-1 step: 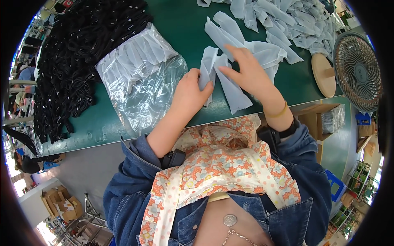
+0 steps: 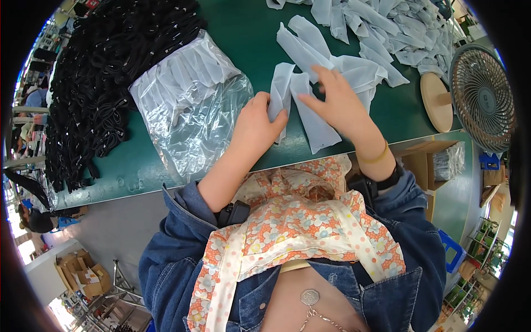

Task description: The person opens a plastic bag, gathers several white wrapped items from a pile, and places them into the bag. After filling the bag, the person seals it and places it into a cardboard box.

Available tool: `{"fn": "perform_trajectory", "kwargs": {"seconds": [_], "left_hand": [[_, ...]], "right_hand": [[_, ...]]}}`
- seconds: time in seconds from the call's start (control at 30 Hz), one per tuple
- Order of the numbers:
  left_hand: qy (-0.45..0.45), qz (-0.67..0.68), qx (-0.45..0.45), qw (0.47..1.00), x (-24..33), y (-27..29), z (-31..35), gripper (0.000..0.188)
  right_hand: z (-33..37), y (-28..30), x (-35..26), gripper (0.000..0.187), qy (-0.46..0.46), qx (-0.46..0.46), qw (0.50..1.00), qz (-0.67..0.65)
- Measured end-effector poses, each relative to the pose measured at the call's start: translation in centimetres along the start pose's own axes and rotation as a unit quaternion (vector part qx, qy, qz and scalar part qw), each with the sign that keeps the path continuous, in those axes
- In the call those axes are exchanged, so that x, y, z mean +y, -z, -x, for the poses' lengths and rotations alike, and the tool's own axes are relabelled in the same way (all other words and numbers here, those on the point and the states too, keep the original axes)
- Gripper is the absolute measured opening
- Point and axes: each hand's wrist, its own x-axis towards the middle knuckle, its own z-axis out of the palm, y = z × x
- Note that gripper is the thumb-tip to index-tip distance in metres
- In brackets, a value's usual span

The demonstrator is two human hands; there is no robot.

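My left hand (image 2: 257,124) pinches a folded, frosted pale plastic packet (image 2: 281,88) between thumb and fingers, upright near the table's front edge. Just right of it another frosted strip (image 2: 315,119) lies on the green table. My right hand (image 2: 340,108) hovers over that strip with thumb and fingers spread, holding nothing that I can see. More loose frosted packets (image 2: 359,74) lie beyond and partly under the right hand. To the left of my left hand rests a clear plastic bag (image 2: 202,122), its far half filled with a row of similar packets.
A large heap of black cords (image 2: 94,83) covers the table's left side. Frosted packets pile up (image 2: 404,27) at the far right. A round wooden disc (image 2: 436,102) and a fan (image 2: 482,99) stand at the right edge. Below sits a cardboard box (image 2: 423,166) with wrapped packs.
My right hand has shifted very slightly to the right, away from the left hand. The left hand and its packet look the same.
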Motion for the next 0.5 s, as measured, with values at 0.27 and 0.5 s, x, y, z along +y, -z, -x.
{"fn": "perform_trajectory", "kwargs": {"seconds": [0.27,0.5], "left_hand": [[0.029,0.021,-0.046,0.998,1.0,0.1,0.1,0.042],[-0.087,0.049,0.088,0.991,0.8,-0.5,0.6,0.051]], "right_hand": [[0.2,-1.8,0.1,0.054,-0.240,-0.020,0.969,-0.050],[-1.4,-2.6,-1.1,0.048,-0.340,-0.065,0.855,-0.386]]}}
